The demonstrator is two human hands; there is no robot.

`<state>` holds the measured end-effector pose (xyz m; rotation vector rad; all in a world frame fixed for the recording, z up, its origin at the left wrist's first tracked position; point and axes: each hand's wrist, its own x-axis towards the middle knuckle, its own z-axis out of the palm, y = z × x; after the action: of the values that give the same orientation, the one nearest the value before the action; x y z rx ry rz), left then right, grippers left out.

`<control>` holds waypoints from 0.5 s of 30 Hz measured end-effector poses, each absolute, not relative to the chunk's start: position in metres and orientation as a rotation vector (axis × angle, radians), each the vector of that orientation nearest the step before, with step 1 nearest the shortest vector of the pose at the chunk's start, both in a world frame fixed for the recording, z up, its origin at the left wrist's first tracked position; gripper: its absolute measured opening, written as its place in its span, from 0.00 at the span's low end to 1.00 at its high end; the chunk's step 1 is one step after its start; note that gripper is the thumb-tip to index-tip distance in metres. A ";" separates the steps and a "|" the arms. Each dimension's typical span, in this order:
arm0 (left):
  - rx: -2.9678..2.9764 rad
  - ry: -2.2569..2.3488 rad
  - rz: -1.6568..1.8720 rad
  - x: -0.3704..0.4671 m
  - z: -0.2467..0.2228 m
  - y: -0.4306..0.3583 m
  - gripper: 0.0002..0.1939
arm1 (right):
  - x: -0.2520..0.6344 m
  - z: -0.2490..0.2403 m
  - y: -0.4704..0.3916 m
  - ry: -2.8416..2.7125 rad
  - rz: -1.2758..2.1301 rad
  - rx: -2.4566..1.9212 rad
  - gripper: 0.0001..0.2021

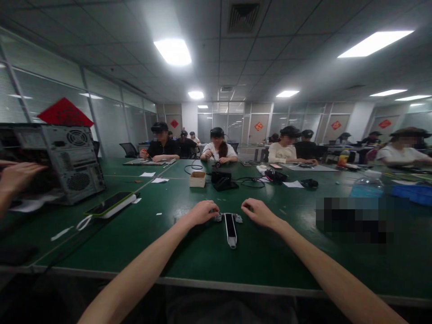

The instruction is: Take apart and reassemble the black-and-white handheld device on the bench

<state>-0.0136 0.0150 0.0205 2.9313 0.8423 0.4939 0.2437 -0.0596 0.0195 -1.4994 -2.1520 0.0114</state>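
Evidently, careful handling is depending on light fingertip contact here, since the slim white device with a black strip along its top [231,228] is looking small and its side parts possibly delicate. It is lying on the green worktop [189,265] between the two hands, its narrow end pointing toward the person. The left hand [203,211] is hovering at the left grey side fitting [218,218], fingers curling downward; whether they are pinching it, I cannot tell. The right hand [261,212] is arching just beyond the right grey side fitting [239,219], thumb and fingers loosely apart, gripping nothing visible. Steadying the body while easing either fitting would be serving better than pressing. Both forearms are slanting inward from the lower corners, wrists bending toward the device.
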 end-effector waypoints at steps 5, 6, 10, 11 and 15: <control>2.920 0.848 0.466 -0.011 0.019 0.015 0.10 | 0.234 0.019 -0.061 -2.186 0.091 -1.502 0.11; 2.913 0.849 0.466 -0.010 0.018 0.015 0.10 | 0.233 0.018 -0.061 -2.198 0.101 -1.504 0.11; 2.898 0.840 0.476 -0.009 0.017 0.015 0.10 | 0.232 0.012 -0.060 -2.240 0.134 -1.518 0.12; 2.890 0.842 0.481 -0.009 0.017 0.015 0.11 | 0.232 0.012 -0.060 -2.245 0.149 -1.527 0.12; 2.826 0.866 0.488 -0.008 0.017 0.014 0.12 | 0.231 0.011 -0.060 -2.242 0.197 -1.553 0.12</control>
<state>-0.0079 0.0139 0.0169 2.8260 0.8665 0.4884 0.2315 -0.0600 0.0111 -1.5525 -2.2419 0.1969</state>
